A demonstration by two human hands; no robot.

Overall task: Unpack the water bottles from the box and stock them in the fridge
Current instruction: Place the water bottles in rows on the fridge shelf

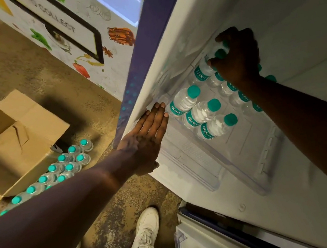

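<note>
Right grip (238,60): upper right of the frame; fingers curled round the cap end of a water bottle (203,71), holding it at the far end of the door shelf.
Left grip (148,139): centre of the frame; fingers straight and together, palm laid flat on the inner edge of the fridge door (279,5), holding nothing.
Door shelf (243,175): clear plastic rack on the inside of the open door.
Shelved bottles (202,112): teal caps, set in rows in the rack; some are partly hidden under the right forearm.
Floor bottles (67,165): upright cluster at lower left, just beside the box.
Box (7,138): cardboard, flaps open, on the floor at the left.
Shoes (145,234): white, bottom centre.
</note>
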